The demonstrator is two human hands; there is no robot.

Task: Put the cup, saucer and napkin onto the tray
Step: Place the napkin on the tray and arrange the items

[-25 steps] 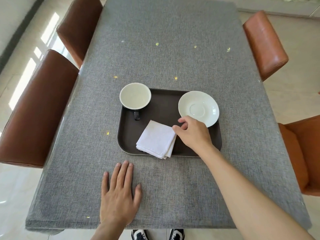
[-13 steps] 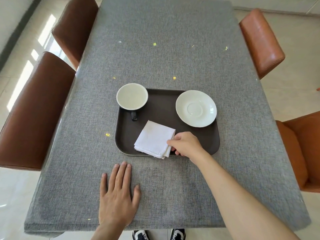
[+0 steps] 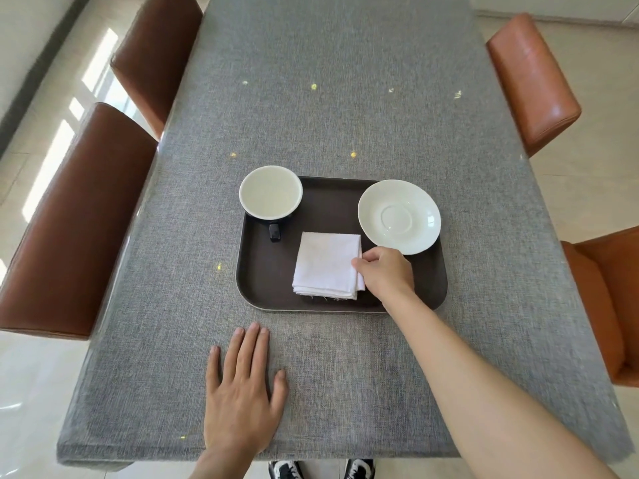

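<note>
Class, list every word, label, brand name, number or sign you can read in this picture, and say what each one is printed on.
None: no readable text anywhere.
The cup, saucer, napkin, tray and tablecloth are plain.
The shoes carry dark markings, no legible letters.

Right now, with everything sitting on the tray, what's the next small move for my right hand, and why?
Probably let go and draw the right hand back: the napkin lies flat on the tray beside the cup and saucer.
</note>
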